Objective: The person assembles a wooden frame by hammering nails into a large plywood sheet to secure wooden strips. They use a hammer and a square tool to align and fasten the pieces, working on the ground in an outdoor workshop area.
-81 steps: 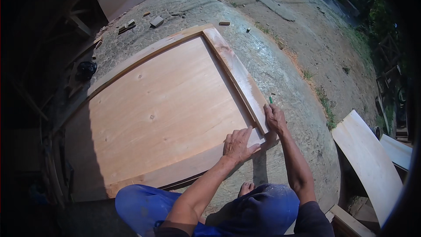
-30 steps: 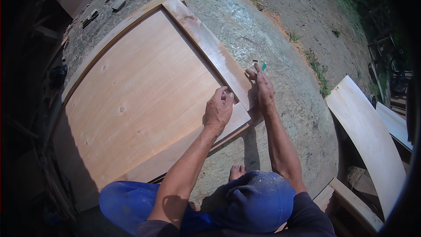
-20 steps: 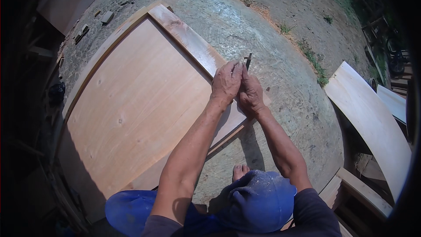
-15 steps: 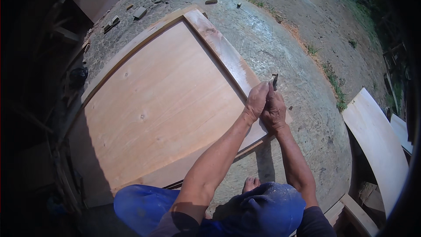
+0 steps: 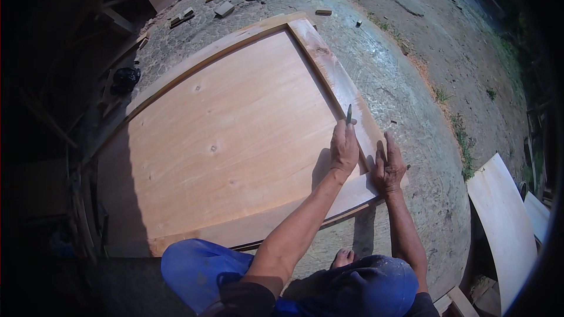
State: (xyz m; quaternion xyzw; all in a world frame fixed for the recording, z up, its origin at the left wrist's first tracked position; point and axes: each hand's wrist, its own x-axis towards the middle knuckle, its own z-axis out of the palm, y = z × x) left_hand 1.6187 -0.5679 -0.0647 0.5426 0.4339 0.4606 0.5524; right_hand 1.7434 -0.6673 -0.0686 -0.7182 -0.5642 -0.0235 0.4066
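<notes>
A slim, dark, pointed tool [image 5: 349,113] stands up from the closed fingers of my left hand [image 5: 345,148]; its exact kind is too small to make out. This hand is over the inner edge of the pale wooden border strip [image 5: 329,61], at the right of a large plywood panel [image 5: 214,123]. My right hand [image 5: 389,167] lies near the panel's near right corner, fingers stretched out along the strip's outer edge, holding nothing. Wooden strips frame the panel, which lies flat on the ground, its left end in shadow.
Small wood offcuts [image 5: 224,9] are scattered beyond the panel. A black plastic bag [image 5: 126,80] sits in the shade at left. At right, a curved pale sheet [image 5: 504,229] leans near scrap timber. My blue-clad knees [image 5: 376,285] are close to the panel's near edge.
My hands were together at the strip's outer edge, with the tool beyond them. Now they are apart: my left hand carries the tool over the inner edge, and my right hand has opened.
</notes>
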